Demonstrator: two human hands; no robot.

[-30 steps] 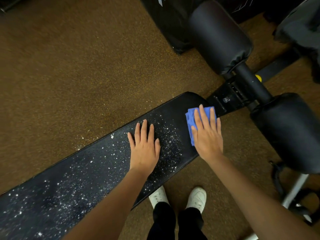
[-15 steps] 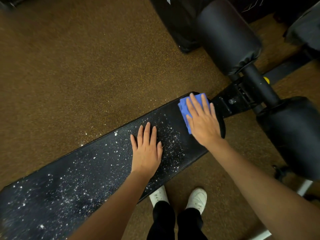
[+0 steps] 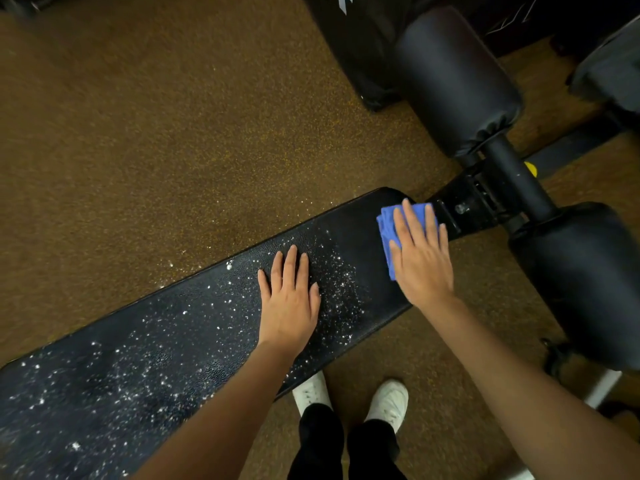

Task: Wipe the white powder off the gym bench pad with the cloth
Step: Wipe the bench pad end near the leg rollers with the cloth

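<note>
Bench pad (image 3: 194, 344) long axis runs lower-left to upper-right, white powder (image 3: 339, 285) scattered except at upper-right end. Right hand (image 3: 420, 258) flat, fingers straight, pressing blue cloth (image 3: 387, 226) there. Left hand (image 3: 289, 303) flat on mid-pad. Brown floor (image 3: 138, 150) around.

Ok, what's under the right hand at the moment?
The folded blue cloth, pressed flat on the bench pad by the right hand. Whether powder remains beneath the cloth is hidden.

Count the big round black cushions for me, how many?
2. One round black padded roller sits at the top, past the bench's end; the other black padded roller is at the right edge. More may hide outside the picture.
</note>
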